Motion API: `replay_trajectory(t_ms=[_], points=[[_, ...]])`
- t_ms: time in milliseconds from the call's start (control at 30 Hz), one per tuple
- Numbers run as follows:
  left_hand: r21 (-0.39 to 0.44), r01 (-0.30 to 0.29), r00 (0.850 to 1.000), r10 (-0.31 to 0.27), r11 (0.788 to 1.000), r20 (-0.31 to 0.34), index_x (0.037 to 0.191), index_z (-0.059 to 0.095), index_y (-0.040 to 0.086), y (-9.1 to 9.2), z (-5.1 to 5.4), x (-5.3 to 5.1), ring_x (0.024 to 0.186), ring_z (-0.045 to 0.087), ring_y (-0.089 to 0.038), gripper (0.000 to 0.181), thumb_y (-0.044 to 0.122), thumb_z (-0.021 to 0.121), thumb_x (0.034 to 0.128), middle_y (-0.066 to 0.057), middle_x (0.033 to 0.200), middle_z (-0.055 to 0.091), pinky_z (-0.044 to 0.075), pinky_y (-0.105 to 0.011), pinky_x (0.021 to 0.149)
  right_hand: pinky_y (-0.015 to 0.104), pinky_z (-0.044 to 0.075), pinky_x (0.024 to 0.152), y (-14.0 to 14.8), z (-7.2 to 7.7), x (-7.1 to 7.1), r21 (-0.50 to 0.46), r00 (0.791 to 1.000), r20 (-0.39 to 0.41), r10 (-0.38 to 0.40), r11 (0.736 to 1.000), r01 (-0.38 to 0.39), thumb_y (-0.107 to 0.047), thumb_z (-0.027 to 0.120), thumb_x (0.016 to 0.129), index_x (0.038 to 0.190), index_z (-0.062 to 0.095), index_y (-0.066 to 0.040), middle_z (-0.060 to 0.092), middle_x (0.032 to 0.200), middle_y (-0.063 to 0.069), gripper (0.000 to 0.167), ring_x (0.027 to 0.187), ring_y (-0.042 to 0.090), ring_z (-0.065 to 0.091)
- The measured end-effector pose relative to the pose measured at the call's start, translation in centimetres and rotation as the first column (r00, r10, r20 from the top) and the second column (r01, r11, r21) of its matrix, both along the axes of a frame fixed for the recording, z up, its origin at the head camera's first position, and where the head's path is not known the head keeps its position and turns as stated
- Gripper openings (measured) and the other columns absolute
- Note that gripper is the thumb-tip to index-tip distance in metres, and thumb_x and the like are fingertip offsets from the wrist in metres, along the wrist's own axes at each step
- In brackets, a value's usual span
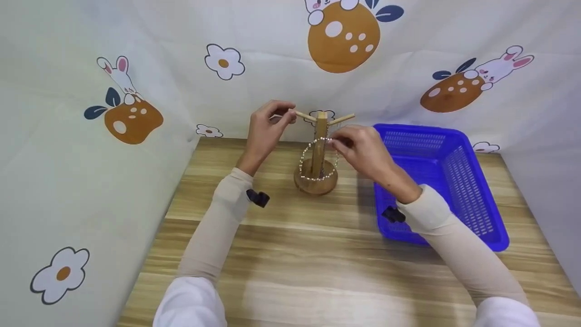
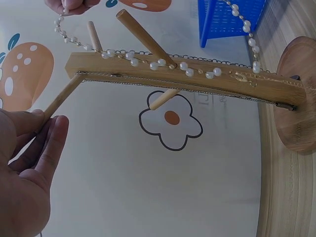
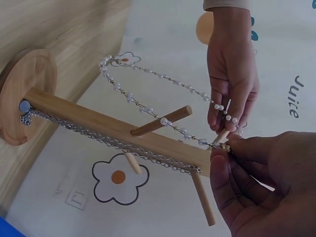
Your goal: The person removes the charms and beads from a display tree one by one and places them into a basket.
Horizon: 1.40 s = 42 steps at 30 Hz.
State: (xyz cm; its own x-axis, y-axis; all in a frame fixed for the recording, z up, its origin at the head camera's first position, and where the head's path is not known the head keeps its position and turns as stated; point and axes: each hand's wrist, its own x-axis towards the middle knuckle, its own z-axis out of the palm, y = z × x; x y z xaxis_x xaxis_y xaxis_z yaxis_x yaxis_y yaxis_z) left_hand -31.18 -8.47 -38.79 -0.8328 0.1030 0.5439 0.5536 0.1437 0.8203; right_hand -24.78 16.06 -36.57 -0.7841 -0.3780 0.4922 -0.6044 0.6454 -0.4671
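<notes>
Stand (image 1: pixel 319 154) upright near the tabletop's (image 1: pixel 272 254) far edge, chains (image 3: pixel 123 146) hung along its post; blue basket (image 1: pixel 420 128) toward the far right corner. Left hand (image 1: pixel 268 127): grip clamped on the tip of an upper peg (image 1: pixel 305 116). Right hand (image 1: pixel 363 147): grip together on the pearl necklace (image 2: pixel 189 72), its loop hanging in front of the post, above the base (image 1: pixel 316 187).

Room lies before the stand (image 1: pixel 318 156); a blue basket (image 1: pixel 431 168) blocks the right.
</notes>
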Motion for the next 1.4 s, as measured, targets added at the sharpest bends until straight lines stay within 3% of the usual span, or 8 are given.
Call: replay_trajectory(t_ms=[733, 833, 1100, 1400], points=[[0.015, 0.0, 1.0, -0.001, 1.0, 0.025, 0.115, 0.075, -0.005, 0.0, 0.1, 0.0, 0.098, 0.075, -0.023, 0.017, 0.004, 0.071, 0.1017, -0.018, 0.109, 0.073, 0.068, -0.028, 0.089, 0.033, 0.062, 0.071, 2.2, 2.4, 1.3, -0.03, 0.999, -0.054, -0.004, 1.0, 0.002, -0.01, 0.077, 0.099, 0.102, 0.082, 0.0, 0.081, 0.098, 0.012, 0.012, 0.08, 0.022, 0.074], [0.01, -0.001, 1.0, 0.001, 1.0, 0.021, 0.116, 0.075, -0.006, 0.0, 0.0, -0.1, 0.097, 0.075, -0.022, 0.017, 0.004, 0.071, 0.1018, -0.018, 0.11, 0.073, 0.068, -0.028, 0.088, 0.029, 0.061, 0.071, 2.6, 2.7, 1.4, -0.03, 0.997, -0.072, -0.003, 1.0, 0.001, -0.01, 0.077, 0.099, 0.101, 0.082, -0.001, 0.081, 0.097, 0.011, 0.011, 0.079, 0.021, 0.074], [-0.001, 0.008, 1.0, -0.008, 1.0, -0.002, 0.116, 0.074, -0.006, -0.1, 0.0, -0.1, 0.097, 0.075, -0.021, 0.019, 0.006, 0.071, 0.1023, -0.018, 0.11, 0.073, 0.068, -0.029, 0.089, 0.005, 0.049, 0.072, 3.8, 3.6, 2.1, -0.041, 0.996, -0.092, -0.014, 0.999, 0.01, -0.011, 0.076, 0.1, 0.101, 0.082, 0.0, 0.08, 0.096, 0.013, 0.013, 0.079, 0.017, 0.07], [-0.005, 0.005, 1.0, -0.005, 1.0, 0.0, 0.116, 0.075, -0.004, 0.0, 0.0, -0.1, 0.095, 0.075, -0.018, 0.018, 0.007, 0.071, 0.1024, -0.016, 0.108, 0.074, 0.068, -0.029, 0.089, 0.005, 0.05, 0.074, 5.3, 4.4, 2.5, -0.052, 0.992, -0.121, -0.04, 0.998, 0.034, -0.008, 0.077, 0.098, 0.102, 0.082, 0.001, 0.08, 0.096, 0.013, 0.011, 0.081, 0.015, 0.069]])
